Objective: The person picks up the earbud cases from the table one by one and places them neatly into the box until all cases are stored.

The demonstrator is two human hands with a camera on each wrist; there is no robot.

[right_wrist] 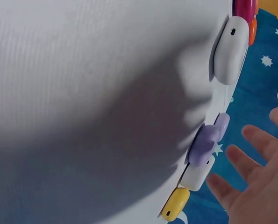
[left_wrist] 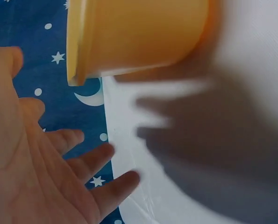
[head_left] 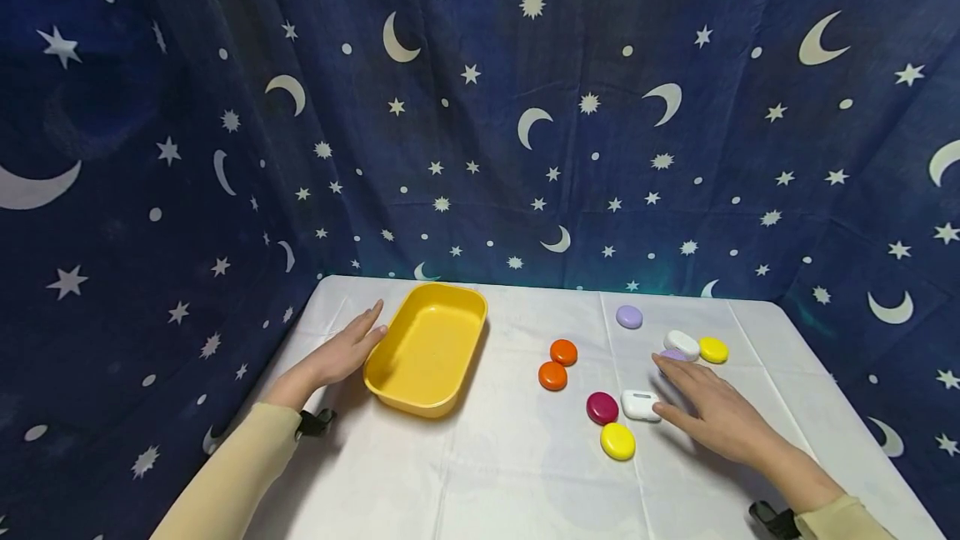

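My left hand (head_left: 339,359) hovers at the left side of a yellow tray (head_left: 414,405), fingers spread; its thumb overlaps the rim in the head view. From the left wrist, that hand (left_wrist: 50,158) holds nothing, and the tray's wall (left_wrist: 139,37) stands beyond the fingertips. My right hand (head_left: 720,415) is above the table with fingers extended and nothing in its grasp. Its thumb tip overlaps a white case with a slot (head_left: 637,406); its fingertips partly cover a purple rounded piece (head_left: 672,353). Beside that lie a white piece (head_left: 682,341) and a yellow one (head_left: 713,349).
Two orange discs (head_left: 553,376) lie between tray and right hand. A magenta disc (head_left: 602,407) touches a yellow disc (head_left: 618,442) nearer the front. Another purple piece (head_left: 629,317) is farther back. A starry blue curtain (head_left: 480,132) surrounds the white-covered table (head_left: 495,482).
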